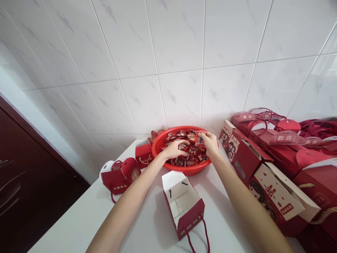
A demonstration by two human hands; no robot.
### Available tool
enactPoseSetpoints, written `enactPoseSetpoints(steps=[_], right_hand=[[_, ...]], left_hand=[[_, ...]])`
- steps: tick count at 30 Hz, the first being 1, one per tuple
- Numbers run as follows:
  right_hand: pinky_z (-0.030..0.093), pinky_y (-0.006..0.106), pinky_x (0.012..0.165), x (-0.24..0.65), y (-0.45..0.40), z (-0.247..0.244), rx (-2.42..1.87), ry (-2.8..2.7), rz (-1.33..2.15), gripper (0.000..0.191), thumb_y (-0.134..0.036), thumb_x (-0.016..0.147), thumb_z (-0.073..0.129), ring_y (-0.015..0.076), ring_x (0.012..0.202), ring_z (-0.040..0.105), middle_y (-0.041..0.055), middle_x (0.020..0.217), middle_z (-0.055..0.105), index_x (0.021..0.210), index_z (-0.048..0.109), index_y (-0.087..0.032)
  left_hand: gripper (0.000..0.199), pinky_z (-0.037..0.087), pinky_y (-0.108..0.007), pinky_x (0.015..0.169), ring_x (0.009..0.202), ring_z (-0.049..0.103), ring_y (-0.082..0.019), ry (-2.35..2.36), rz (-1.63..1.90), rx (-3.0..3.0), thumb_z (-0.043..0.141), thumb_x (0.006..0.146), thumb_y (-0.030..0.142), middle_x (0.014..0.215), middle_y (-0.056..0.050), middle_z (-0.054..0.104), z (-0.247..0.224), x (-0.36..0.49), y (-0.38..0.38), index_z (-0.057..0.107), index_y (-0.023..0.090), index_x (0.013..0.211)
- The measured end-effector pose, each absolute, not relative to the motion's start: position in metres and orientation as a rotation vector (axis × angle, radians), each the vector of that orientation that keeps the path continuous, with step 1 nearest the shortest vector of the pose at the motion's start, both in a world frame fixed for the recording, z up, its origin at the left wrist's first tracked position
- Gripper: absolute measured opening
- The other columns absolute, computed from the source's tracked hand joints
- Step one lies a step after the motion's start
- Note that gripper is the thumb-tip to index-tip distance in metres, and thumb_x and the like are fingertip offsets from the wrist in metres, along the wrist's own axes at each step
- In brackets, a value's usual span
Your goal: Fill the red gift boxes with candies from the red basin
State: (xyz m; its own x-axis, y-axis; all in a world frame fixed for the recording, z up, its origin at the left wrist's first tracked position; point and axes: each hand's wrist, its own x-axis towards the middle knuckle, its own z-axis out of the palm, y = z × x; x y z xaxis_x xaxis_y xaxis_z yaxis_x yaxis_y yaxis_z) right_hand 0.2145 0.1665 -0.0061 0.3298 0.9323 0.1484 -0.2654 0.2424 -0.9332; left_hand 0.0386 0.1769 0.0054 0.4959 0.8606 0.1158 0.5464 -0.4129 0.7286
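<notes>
Packet (199,140) in basin (188,171), edge pinched by right hand's (211,144) grip; left hand (174,149) among sweets (194,151), thumb and fingers parted, cannot tell if holding any. Packet likely light, slippery, soft; take by edge.

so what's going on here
A person has both hands in a red basin of wrapped packets. The left hand, thumb and fingers apart, is down among them; the right hand is at a flat red packet, though its grip is hard to tell. An open box stands in front, its pale inside showing, with more red boxes on the right.
</notes>
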Motion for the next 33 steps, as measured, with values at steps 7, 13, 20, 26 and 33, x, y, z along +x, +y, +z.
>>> enactPoseSetpoints(steps=[7, 13, 20, 26, 33], right_hand=[[0.044, 0.022, 0.046, 0.213, 0.163, -0.002, -1.001, -0.886, 1.045, 0.015, -0.030, 0.061, 0.067, 0.0104, 0.052, 0.052, -0.0021, 0.058, 0.059, 0.066, 0.064, -0.016], [0.047, 0.023, 0.040, 0.212, 0.158, 0.002, -1.019, -0.962, 1.164, 0.013, -0.027, 0.064, 0.069, 0.0122, 0.052, 0.053, 0.0005, 0.063, 0.064, 0.070, 0.068, -0.016], [0.047, 0.019, 0.038, 0.212, 0.159, 0.001, -1.028, -0.959, 1.136, 0.013, -0.027, 0.065, 0.069, 0.0119, 0.055, 0.055, 0.0012, 0.064, 0.066, 0.072, 0.069, -0.016], [0.050, 0.021, 0.041, 0.213, 0.161, 0.001, -1.028, -0.919, 1.118, 0.012, -0.026, 0.066, 0.068, 0.0120, 0.057, 0.057, 0.0013, 0.067, 0.067, 0.072, 0.068, -0.016], [0.049, 0.021, 0.045, 0.213, 0.162, 0.000, -0.996, -0.897, 1.062, 0.016, -0.030, 0.063, 0.069, 0.0124, 0.057, 0.058, 0.0014, 0.067, 0.067, 0.072, 0.068, -0.016]], left_hand=[[0.051, 0.047, -0.031, 0.099, 0.109, 0.062, -0.021, 1.197, 0.795, 1.943, 0.053, 0.072, 0.007, 0.122, -0.003, 0.068, 0.009, 0.041, 0.173, 0.067, 0.019, 0.120], [0.045, 0.050, -0.032, 0.096, 0.104, 0.064, -0.020, 1.185, 0.884, 1.934, 0.051, 0.076, 0.008, 0.118, -0.005, 0.069, 0.007, 0.041, 0.175, 0.067, 0.017, 0.116], [0.034, 0.049, -0.032, 0.101, 0.115, 0.063, -0.021, 1.373, 1.036, 1.934, 0.052, 0.081, 0.008, 0.123, -0.007, 0.069, -0.003, 0.037, 0.187, 0.068, 0.018, 0.109], [0.045, 0.042, -0.035, 0.109, 0.130, 0.054, -0.025, 1.792, 0.778, 2.197, 0.057, 0.083, 0.011, 0.137, -0.011, 0.062, -0.004, 0.035, 0.191, 0.063, 0.017, 0.126], [0.042, 0.049, -0.030, 0.097, 0.114, 0.065, -0.028, 1.588, 0.262, 2.352, 0.076, 0.071, 0.033, 0.119, -0.004, 0.073, -0.002, 0.045, 0.187, 0.074, 0.026, 0.112]])
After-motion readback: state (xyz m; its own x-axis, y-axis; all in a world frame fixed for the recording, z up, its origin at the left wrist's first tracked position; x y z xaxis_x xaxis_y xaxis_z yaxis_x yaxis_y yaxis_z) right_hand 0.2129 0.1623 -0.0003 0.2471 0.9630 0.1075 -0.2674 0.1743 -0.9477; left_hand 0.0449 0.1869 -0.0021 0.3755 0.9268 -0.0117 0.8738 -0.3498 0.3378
